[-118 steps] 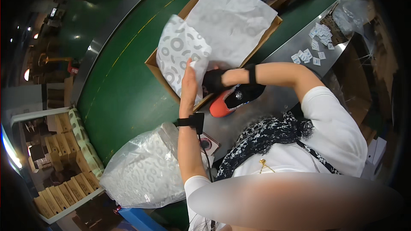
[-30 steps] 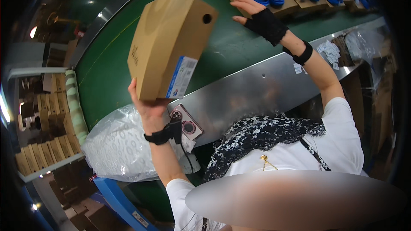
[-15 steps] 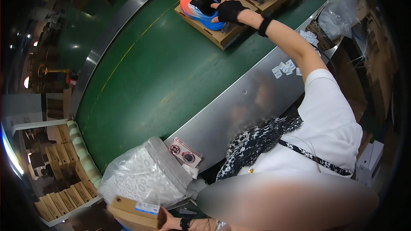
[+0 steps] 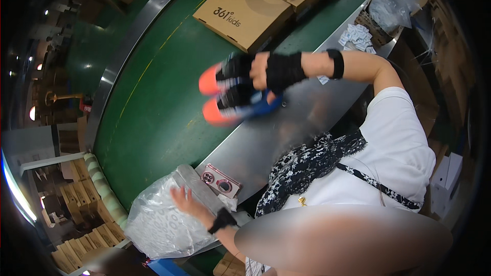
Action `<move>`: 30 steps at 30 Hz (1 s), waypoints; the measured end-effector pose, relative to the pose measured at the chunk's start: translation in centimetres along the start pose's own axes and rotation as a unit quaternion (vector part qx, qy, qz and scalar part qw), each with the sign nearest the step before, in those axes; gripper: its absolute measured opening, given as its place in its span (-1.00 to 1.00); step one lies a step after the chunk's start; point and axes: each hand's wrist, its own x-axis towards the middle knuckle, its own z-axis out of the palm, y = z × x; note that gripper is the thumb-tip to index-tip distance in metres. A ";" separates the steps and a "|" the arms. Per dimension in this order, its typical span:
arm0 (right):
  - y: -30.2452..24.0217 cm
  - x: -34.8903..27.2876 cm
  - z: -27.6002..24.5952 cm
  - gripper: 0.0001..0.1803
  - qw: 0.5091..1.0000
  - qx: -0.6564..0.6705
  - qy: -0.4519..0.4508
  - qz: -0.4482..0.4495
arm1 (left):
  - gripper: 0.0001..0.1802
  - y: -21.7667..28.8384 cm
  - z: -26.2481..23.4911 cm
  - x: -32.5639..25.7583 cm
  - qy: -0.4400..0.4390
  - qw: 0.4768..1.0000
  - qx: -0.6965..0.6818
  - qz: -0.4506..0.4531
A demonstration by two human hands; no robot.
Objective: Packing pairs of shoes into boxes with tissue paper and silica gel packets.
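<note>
Orange-toed shoes (image 4: 232, 94), two, gripped in right hand (image 4: 279, 71); left hand (image 4: 185, 200) on one bag (image 4: 163, 222)

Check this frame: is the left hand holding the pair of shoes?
No, the right hand grips the pair of shoes above the green belt, while the left hand rests on a clear plastic bag.
</note>
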 end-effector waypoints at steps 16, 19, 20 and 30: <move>7.3 3.9 5.9 -0.66 0.926 -0.093 0.032 0.363 | -0.53 1.1 21.3 -4.6 -0.566 0.792 0.228 0.015; 10.6 2.4 11.0 -0.54 0.901 -0.189 0.121 0.370 | -0.50 0.9 21.4 -4.7 -0.578 0.791 0.198 0.030; 10.5 2.3 11.6 -0.54 0.902 -0.190 0.121 0.368 | -0.44 0.6 21.5 -4.4 -0.588 0.785 0.195 0.019; -2.1 1.4 1.3 -0.20 0.873 0.132 0.378 0.277 | -0.42 1.3 23.0 -1.6 -0.371 0.784 0.338 0.366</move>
